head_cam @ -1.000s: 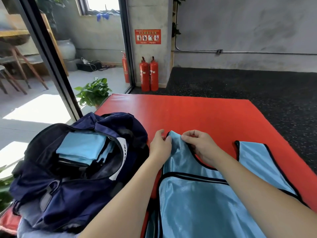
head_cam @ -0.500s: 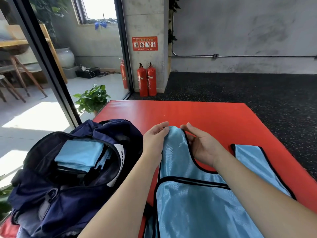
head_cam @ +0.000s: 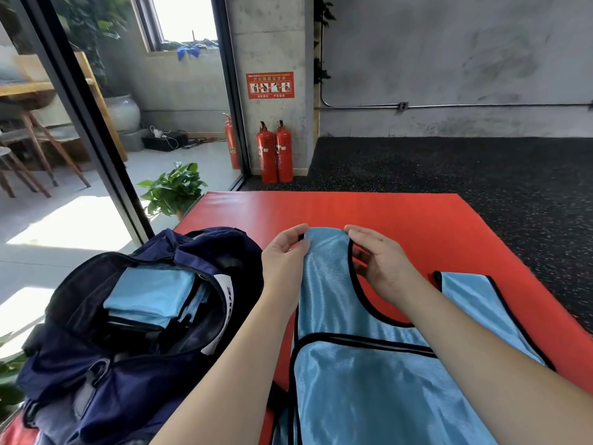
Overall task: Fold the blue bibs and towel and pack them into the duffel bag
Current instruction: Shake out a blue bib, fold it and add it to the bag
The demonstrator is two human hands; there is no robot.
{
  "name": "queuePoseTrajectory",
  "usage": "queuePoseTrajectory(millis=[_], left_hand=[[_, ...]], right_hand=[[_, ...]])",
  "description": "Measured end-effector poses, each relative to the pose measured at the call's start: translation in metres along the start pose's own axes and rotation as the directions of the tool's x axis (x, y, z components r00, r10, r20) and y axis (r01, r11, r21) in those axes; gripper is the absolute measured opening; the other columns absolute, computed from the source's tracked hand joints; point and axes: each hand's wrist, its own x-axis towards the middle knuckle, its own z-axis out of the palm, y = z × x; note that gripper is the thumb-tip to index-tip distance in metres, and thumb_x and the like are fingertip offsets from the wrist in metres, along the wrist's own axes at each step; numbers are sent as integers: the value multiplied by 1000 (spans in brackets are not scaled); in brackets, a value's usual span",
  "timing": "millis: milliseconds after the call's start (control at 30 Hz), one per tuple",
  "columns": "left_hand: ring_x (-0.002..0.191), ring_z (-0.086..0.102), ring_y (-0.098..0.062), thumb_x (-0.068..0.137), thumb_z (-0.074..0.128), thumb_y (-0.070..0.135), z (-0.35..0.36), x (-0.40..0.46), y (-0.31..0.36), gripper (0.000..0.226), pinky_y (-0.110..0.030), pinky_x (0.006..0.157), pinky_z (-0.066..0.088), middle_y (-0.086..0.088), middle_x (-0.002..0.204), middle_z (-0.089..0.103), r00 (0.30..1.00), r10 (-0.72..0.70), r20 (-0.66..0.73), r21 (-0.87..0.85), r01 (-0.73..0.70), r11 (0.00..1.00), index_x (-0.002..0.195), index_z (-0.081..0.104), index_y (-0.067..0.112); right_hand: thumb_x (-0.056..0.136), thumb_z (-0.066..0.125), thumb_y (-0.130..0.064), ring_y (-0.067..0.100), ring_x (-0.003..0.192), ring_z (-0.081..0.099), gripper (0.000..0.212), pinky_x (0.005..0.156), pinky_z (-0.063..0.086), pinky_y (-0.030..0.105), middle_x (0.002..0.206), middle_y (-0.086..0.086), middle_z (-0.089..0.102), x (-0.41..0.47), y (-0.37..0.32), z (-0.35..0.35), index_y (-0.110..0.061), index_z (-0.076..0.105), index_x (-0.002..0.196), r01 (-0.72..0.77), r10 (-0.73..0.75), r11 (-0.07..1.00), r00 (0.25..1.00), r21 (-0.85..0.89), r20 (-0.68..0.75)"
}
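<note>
A light blue bib (head_cam: pixel 362 364) with black trim lies spread on the red mat (head_cam: pixel 385 213) in front of me. My left hand (head_cam: pixel 284 255) pinches the left corner of its left shoulder strap. My right hand (head_cam: pixel 380 258) holds the same strap's right edge by the neck opening. The other shoulder strap (head_cam: pixel 471 293) lies flat to the right. A navy duffel bag (head_cam: pixel 106 364) stands unzipped on the mat's left side, with folded light blue cloth (head_cam: pixel 150 293) inside it.
A potted plant (head_cam: pixel 175 191) stands past the mat's far left corner beside a glass partition. Two red fire extinguishers (head_cam: pixel 276 152) lean at a concrete pillar. Dark speckled floor (head_cam: pixel 481 175) surrounds the mat at the back and right.
Both hands have slid up to the top end of the left shoulder strap and moved apart, drawing it out flat. The view has tilted down slightly.
</note>
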Motion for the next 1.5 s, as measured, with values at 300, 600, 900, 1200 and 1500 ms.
queuePoseTrajectory(millis=[300,600,900,1200,1500], left_hand=[[78,62,5,92,59,5,-4,3,-8,50,-8,65,49,19,118,63,985,137,102,416,-168,894,128,61,41],[143,24,-34,97,58,44,-24,0,-39,58,-47,115,29,-9,160,18,975,-177,138,950,-79,303,150,39,27],[135,43,-20,99,58,37,-20,-56,-28,38,-45,113,35,6,145,50,904,-96,416,890,-384,245,136,57,27],[131,43,-29,95,57,36,-14,-113,-31,73,-48,104,42,-6,145,43,893,-307,329,941,-339,24,157,19,28],[76,58,-19,91,60,9,-36,-117,-24,23,-29,64,45,2,87,62,956,-111,270,946,-243,213,113,65,13]], right_hand=[[89,73,-12,1,79,63,22,66,48,18,101,-6,71,20,9,-14,-26,71,106,221,-221,769,972,-600,75],[94,64,-29,10,101,62,39,88,50,29,116,-8,61,13,36,-33,-29,54,132,169,7,341,983,-925,182],[93,64,-30,4,101,60,25,91,49,25,108,-15,65,-63,40,-70,-30,64,118,175,-23,311,984,-934,177],[91,63,-29,15,106,61,15,90,49,35,109,-11,64,-136,17,-155,-29,65,106,-49,-71,147,996,-988,-60],[87,71,-33,19,105,58,30,92,50,40,119,-5,61,-153,-8,-215,-32,62,116,-170,-13,-2,985,-985,-170]])
